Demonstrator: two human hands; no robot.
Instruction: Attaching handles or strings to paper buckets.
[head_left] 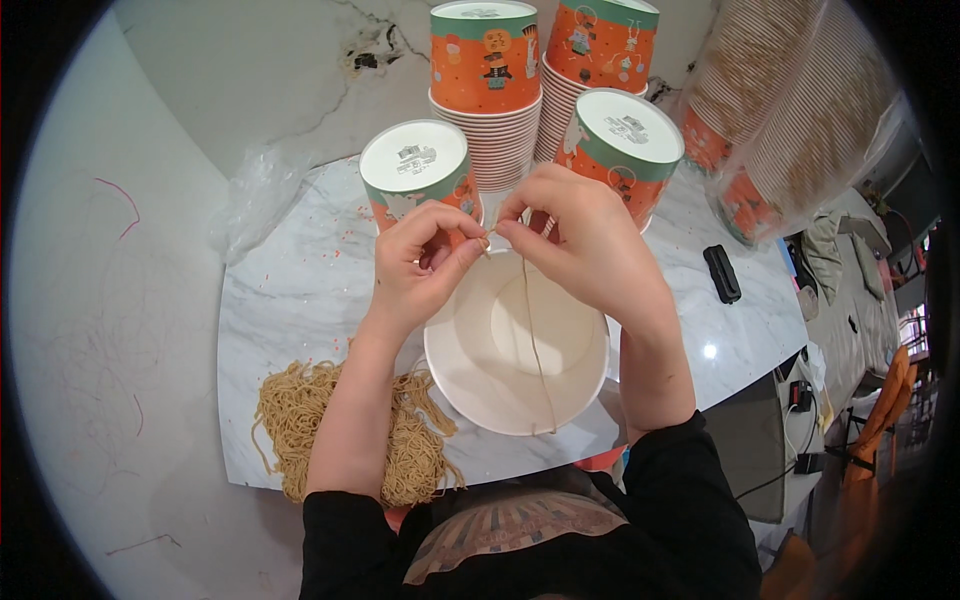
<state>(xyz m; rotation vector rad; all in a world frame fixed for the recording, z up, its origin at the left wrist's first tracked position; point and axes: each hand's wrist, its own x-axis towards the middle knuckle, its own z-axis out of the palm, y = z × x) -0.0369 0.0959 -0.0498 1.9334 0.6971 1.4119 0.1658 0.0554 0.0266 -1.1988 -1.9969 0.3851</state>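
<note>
Upturned orange-and-green tubs point(412, 160) stand beyond the hands; the left forearm point(352, 420) partly hides a tan yarn heap point(420, 465); left hand point(425, 262) and right hand point(570, 230) pinch a thin cord point(533, 340) above an open white bucket point(445, 370); its length trails toward the person; tub bases bear dark print, too small to read.

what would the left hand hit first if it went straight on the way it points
The left hand would probably meet the right hand first; both pinch thin tan string, and exact depth is unclear.
</note>
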